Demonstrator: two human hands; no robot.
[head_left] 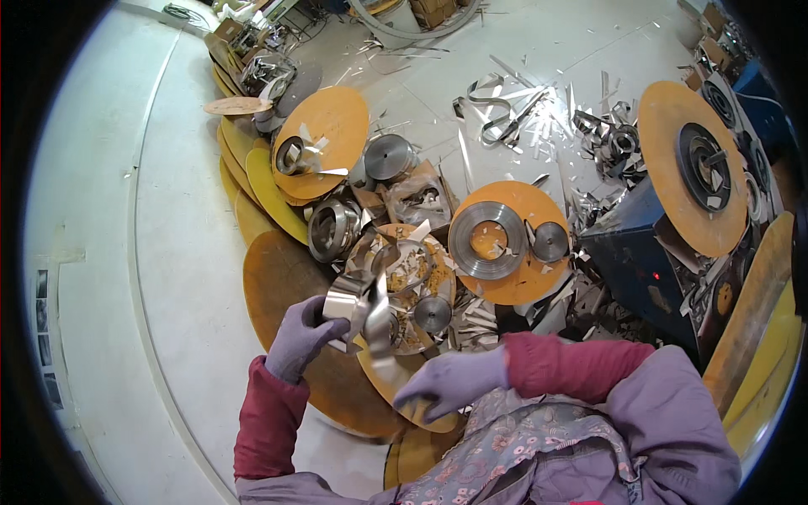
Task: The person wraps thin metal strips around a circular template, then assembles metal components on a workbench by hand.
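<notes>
My left hand (301,339), in a lilac knit glove, is closed around a loose coil of shiny metal strip (341,305). A twisted tail of the strip (380,332) hangs down to the right of the coil, its lower end smeared by motion. My right hand (446,383), gloved alike, is below and to the right of that tail, fingers loosely bent and apart, with nothing seen in them. Just beyond the coil, an orange disc (443,282) carries scraps, curled strip and a small tight grey roll (433,314).
Another orange disc (539,202) bears a wide metal ring coil (465,261) and a small roll (550,242). On the right stands a dark machine (631,252) with an upright orange disc (673,185). Large discs (286,286) lean at left. Strip scraps (522,118) litter the floor.
</notes>
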